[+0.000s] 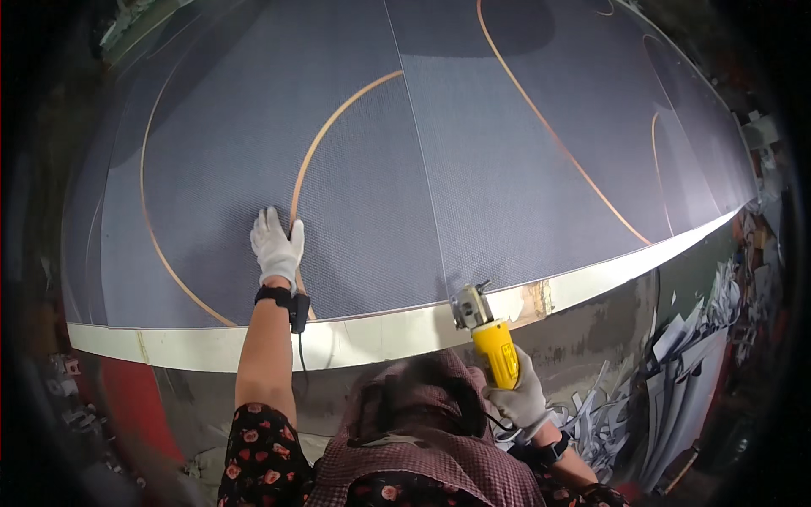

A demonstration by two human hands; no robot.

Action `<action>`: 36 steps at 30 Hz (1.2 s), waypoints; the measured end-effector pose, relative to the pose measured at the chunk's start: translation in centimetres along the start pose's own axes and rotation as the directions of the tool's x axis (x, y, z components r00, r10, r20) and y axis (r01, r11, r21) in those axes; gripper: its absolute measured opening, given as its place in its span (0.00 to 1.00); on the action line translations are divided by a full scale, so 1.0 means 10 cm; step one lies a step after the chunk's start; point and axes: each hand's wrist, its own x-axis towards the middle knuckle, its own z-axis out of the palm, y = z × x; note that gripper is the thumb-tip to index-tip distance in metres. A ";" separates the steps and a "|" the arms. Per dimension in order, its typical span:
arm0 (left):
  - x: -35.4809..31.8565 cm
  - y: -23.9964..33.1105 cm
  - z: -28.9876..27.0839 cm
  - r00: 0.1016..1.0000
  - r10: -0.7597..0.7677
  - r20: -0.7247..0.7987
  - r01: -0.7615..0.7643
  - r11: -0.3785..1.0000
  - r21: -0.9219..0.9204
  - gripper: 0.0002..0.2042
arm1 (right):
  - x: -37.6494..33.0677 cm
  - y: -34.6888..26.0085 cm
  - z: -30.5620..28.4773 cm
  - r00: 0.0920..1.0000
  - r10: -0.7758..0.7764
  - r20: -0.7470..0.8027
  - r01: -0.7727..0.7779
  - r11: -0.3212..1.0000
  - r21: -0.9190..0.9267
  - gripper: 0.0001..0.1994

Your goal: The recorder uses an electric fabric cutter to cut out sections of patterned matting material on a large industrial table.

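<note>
L hand (275, 247) fingers spread flat, steadying grey sheet (405, 169) at 10 o'clock; R hand (524, 397) fingers wrapped round yellow grinder (486, 334), head on pale edge strip (363, 338) at 5

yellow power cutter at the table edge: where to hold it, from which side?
Take the yellow power cutter by its yellow barrel body, from the near side below the table's pale edge. The barrel points back at the person and the metal cutting head sits at the far end on the grey sheet. The right hand holds it there.
</note>
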 end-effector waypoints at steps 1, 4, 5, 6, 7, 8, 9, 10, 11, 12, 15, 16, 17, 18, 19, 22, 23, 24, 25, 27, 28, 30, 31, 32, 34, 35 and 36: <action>0.01 -0.03 0.09 0.997 -0.014 -0.073 0.018 0.999 0.042 0.33 | -0.04 0.06 0.01 1.000 0.018 -0.002 -0.018 1.000 -0.019 0.43; -0.02 -0.04 0.25 0.982 0.005 -0.188 0.020 0.991 0.131 0.32 | -0.17 0.03 0.06 0.998 0.054 -0.023 -0.056 0.992 -0.114 0.44; -0.02 -0.05 0.27 0.970 0.035 -0.242 0.011 0.983 0.186 0.32 | -0.19 0.04 0.10 0.997 0.067 -0.032 -0.071 0.990 -0.121 0.45; -0.04 0.02 0.26 0.968 0.035 -0.248 0.008 0.985 0.173 0.32 | -0.21 0.10 0.11 0.997 0.029 -0.069 -0.041 0.985 -0.171 0.44; -0.05 0.01 0.25 0.971 0.027 -0.239 0.014 0.986 0.169 0.32 | -0.19 0.11 0.14 0.997 0.036 -0.067 -0.048 0.982 -0.180 0.44; -0.05 0.00 0.25 0.969 0.031 -0.245 0.011 0.986 0.168 0.32 | -0.19 0.09 0.17 0.995 0.033 -0.095 -0.057 0.965 -0.255 0.44; -0.03 -0.03 0.24 0.967 0.036 -0.252 0.008 0.985 0.170 0.32 | -0.18 0.10 0.20 0.992 0.028 -0.120 -0.066 0.943 -0.327 0.44; -0.03 -0.02 0.25 0.966 0.038 -0.254 0.006 0.986 0.169 0.32 | -0.17 0.21 0.20 0.992 0.005 -0.125 -0.048 0.939 -0.341 0.44; -0.04 -0.01 0.28 0.970 0.034 -0.242 0.006 0.987 0.162 0.32 | -0.16 0.26 0.20 0.991 0.014 -0.130 -0.059 0.935 -0.350 0.44; -0.03 -0.01 0.26 0.968 0.034 -0.248 0.004 0.988 0.153 0.32 | -0.15 0.29 0.22 0.991 0.003 -0.136 -0.046 0.950 -0.310 0.44; 0.00 0.00 0.26 0.963 0.040 -0.266 0.001 0.989 0.151 0.31 | -0.10 0.24 0.30 0.987 -0.058 -0.151 0.006 0.947 -0.323 0.43; -0.01 0.00 0.26 0.959 0.048 -0.280 -0.003 0.987 0.159 0.31 | -0.07 0.21 0.33 0.981 -0.112 -0.155 0.047 0.927 -0.373 0.43; -0.01 -0.01 0.26 0.961 0.049 -0.273 -0.005 0.987 0.160 0.31 | -0.05 0.21 0.36 0.982 -0.105 -0.156 0.040 0.927 -0.374 0.43; -0.01 -0.02 0.25 0.957 0.051 -0.285 -0.008 0.989 0.150 0.31 | -0.02 0.21 0.38 0.981 -0.113 -0.159 0.050 0.933 -0.356 0.43; 0.00 -0.03 0.25 0.953 0.054 -0.297 -0.012 0.990 0.141 0.31 | 0.01 0.21 0.40 0.979 -0.121 -0.161 0.061 0.939 -0.338 0.42; -0.01 -0.05 0.29 0.956 0.042 -0.291 -0.006 0.992 0.124 0.31 | 0.05 0.12 0.44 0.981 -0.115 -0.156 0.046 0.920 -0.389 0.42; 0.00 -0.05 0.30 0.956 0.043 -0.289 -0.008 0.992 0.124 0.31 | 0.06 0.15 0.43 0.981 -0.113 -0.157 0.044 0.920 -0.389 0.42; 0.00 -0.03 0.29 0.957 0.044 -0.285 -0.005 0.991 0.135 0.31 | 0.06 0.20 0.42 0.979 -0.130 -0.158 0.059 0.919 -0.390 0.42; 0.00 -0.02 0.29 0.958 0.044 -0.283 -0.003 0.989 0.147 0.31 | 0.05 0.22 0.41 0.976 -0.146 -0.159 0.074 0.918 -0.391 0.42; -0.01 -0.04 0.30 0.956 0.050 -0.287 -0.008 0.989 0.146 0.31 | 0.04 0.16 0.43 0.977 -0.132 -0.165 0.061 0.923 -0.380 0.42; 0.00 -0.05 0.29 0.954 0.055 -0.296 -0.011 0.989 0.147 0.31 | 0.04 0.14 0.45 0.978 -0.122 -0.168 0.052 0.928 -0.369 0.42; -0.01 -0.04 0.28 0.960 0.043 -0.276 -0.007 0.991 0.131 0.32 | 0.06 0.22 0.45 0.978 -0.115 -0.177 0.048 0.939 -0.342 0.42; 0.00 -0.03 0.27 0.966 0.029 -0.257 0.000 0.993 0.114 0.32 | 0.07 0.25 0.45 0.977 -0.109 -0.184 0.046 0.948 -0.316 0.42; 0.00 -0.03 0.28 0.966 0.031 -0.258 -0.002 0.994 0.113 0.32 | 0.09 0.25 0.47 0.976 -0.110 -0.186 0.046 0.948 -0.316 0.42; 0.01 -0.04 0.29 0.964 0.039 -0.265 -0.004 0.992 0.129 0.32 | 0.14 0.21 0.51 0.971 -0.110 -0.210 0.046 0.956 -0.288 0.42; 0.01 -0.04 0.30 0.963 0.040 -0.265 -0.005 0.992 0.129 0.32 | 0.17 0.19 0.52 0.971 -0.111 -0.212 0.046 0.956 -0.288 0.42; 0.01 -0.03 0.28 0.965 0.035 -0.259 -0.002 0.992 0.128 0.32 | 0.20 0.15 0.52 0.975 -0.090 -0.203 0.031 0.960 -0.278 0.42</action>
